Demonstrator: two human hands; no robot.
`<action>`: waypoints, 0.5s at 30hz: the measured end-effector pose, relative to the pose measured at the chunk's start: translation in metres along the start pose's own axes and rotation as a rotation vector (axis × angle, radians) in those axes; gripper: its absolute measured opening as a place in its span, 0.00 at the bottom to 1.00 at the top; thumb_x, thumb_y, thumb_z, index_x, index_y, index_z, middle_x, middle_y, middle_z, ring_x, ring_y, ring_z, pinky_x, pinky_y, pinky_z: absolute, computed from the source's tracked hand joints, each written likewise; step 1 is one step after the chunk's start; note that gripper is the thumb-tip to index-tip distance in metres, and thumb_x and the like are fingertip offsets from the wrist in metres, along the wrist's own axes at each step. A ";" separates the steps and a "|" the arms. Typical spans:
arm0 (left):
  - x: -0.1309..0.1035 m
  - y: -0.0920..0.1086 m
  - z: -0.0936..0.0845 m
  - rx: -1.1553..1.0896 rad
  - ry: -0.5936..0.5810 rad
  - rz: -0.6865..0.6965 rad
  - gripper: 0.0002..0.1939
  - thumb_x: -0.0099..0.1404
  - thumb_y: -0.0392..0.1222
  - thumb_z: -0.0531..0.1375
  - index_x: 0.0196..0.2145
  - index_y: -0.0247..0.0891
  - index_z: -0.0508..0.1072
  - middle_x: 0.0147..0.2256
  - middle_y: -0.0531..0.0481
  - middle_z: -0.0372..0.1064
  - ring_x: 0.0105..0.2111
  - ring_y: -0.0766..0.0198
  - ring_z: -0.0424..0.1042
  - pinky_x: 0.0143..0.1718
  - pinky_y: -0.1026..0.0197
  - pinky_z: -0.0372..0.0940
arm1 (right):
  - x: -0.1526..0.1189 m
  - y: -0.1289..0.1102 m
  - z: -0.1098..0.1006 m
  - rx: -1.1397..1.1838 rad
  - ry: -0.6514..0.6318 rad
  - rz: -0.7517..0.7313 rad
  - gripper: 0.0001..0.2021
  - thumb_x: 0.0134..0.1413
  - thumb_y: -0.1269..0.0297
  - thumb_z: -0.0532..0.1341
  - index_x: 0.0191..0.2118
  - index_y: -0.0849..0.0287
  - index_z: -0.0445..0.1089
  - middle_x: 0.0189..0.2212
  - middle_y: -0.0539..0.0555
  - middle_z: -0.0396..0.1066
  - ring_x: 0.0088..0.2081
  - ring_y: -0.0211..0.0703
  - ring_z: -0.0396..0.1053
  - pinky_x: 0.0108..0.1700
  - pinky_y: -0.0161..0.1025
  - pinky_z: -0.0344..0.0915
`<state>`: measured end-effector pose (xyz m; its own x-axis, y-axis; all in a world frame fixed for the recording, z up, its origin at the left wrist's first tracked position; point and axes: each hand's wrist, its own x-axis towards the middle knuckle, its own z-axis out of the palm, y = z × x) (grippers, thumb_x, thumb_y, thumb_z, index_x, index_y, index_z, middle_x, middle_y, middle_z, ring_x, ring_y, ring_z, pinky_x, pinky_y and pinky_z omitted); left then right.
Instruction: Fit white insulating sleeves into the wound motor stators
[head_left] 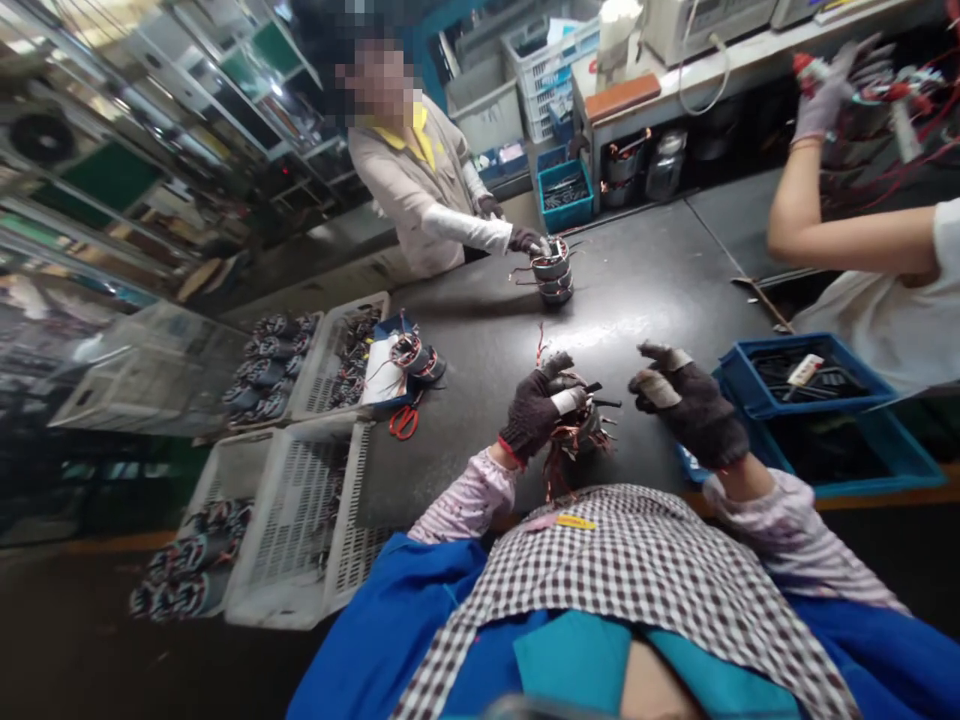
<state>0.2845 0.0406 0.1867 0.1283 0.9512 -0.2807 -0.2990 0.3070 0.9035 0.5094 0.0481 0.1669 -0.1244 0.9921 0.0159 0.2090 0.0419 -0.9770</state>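
My left hand, in a dark glove with pale taped fingertips, is closed on the upper side of a wire-wound motor stator at the table's near edge. Copper wire ends hang from the stator, and short black sleeves stick out at its top right. To the right of it, my right hand is raised over the table, gloved the same way. Its fingers are bent but apart, with nothing visible between them. The stator's lower part is in shadow.
Blue bins of black sleeves stand at right. Red-handled scissors and more stators lie left, beside white crates. Across the dark table, a co-worker's gloved hand touches stacked stators; another person's arm is at right.
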 end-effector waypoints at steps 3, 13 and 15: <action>-0.004 0.002 0.005 0.037 -0.025 0.025 0.39 0.49 0.45 0.82 0.57 0.39 0.78 0.35 0.52 0.78 0.31 0.65 0.76 0.35 0.61 0.72 | -0.004 -0.030 0.008 -0.042 -0.188 -0.175 0.17 0.64 0.50 0.67 0.53 0.54 0.79 0.38 0.55 0.82 0.39 0.50 0.81 0.47 0.46 0.79; 0.004 -0.027 -0.045 0.228 0.536 0.152 0.43 0.47 0.33 0.80 0.60 0.43 0.75 0.51 0.44 0.80 0.52 0.53 0.79 0.54 0.56 0.74 | -0.043 0.060 0.000 -0.019 -0.025 0.262 0.14 0.61 0.55 0.64 0.48 0.55 0.81 0.37 0.57 0.82 0.34 0.47 0.77 0.41 0.46 0.76; 0.003 -0.037 -0.046 0.220 0.441 0.035 0.41 0.49 0.37 0.80 0.60 0.43 0.75 0.47 0.45 0.82 0.46 0.54 0.81 0.50 0.55 0.75 | -0.046 0.076 0.009 -0.144 -0.084 0.230 0.13 0.62 0.57 0.63 0.46 0.56 0.82 0.39 0.59 0.83 0.38 0.50 0.78 0.48 0.49 0.77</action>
<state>0.2526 0.0339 0.1370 -0.3046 0.8983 -0.3166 -0.0829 0.3061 0.9484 0.5222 0.0049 0.0899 -0.1363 0.9646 -0.2260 0.3759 -0.1607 -0.9126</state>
